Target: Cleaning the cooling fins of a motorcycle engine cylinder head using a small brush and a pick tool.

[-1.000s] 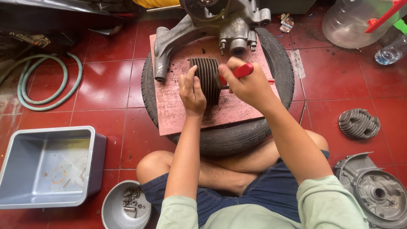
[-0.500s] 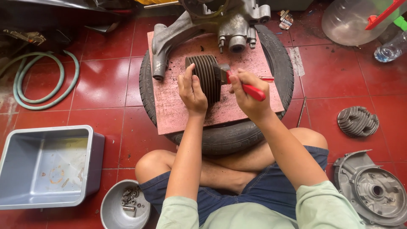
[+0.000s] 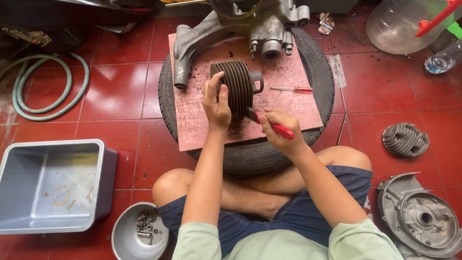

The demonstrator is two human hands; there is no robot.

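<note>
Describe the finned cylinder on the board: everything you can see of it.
The finned cylinder is a dark grey, dull metal barrel ringed with close, thin cooling fins, with a short port stub jutting from its right side. It lies on its side on the pink board atop the tyre. The left hand grips its left end; the tip of the red-handled tool, held in the right hand, meets its lower edge.

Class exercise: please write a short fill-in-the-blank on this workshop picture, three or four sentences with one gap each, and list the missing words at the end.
1. The left hand steadies a finned cylinder lying on a pink ____.
2. The right hand holds a tool with a ____ handle.
3. The board rests on a black ____.
4. The small metal bowl beside the knee holds ____.

Missing words: board; red; tyre; bolts
</note>
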